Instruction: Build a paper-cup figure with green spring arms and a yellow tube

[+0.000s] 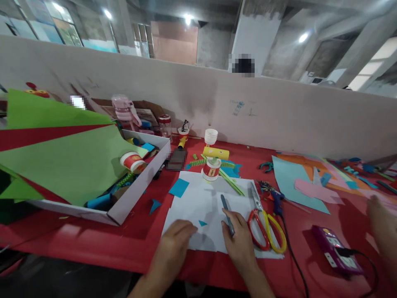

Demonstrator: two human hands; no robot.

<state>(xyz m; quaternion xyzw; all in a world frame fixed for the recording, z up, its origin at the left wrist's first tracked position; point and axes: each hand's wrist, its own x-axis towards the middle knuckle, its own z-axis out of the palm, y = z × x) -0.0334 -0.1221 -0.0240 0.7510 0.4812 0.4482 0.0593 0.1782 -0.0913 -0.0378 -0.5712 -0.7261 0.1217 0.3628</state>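
Note:
My right hand point(238, 234) grips a dark grey-blue pen point(225, 205), tilted over white paper point(186, 211). My left hand point(173, 244) lies at the paper's left front with curled fingers; what they hold, if anything, is hidden. Between the hands is a small blue paper scrap point(202, 223). A blue paper square point(179, 188) overlaps the left edge of the sheet. At its back stands a red-and-white paper cup point(211, 170), with green folded strips point(198, 162) sticking out at the sides. Scissors point(259, 227) with one red and one yellow handle lie right of my right hand.
A white box point(136, 182) with green sheets and craft pieces stands left. Right are a glue gun point(277, 198) with a cord, a purple device point(336, 250), coloured paper point(297, 186) and another person's arm point(381, 231). A yellow tube point(216, 153) lies behind the cup, before a white partition point(186, 95).

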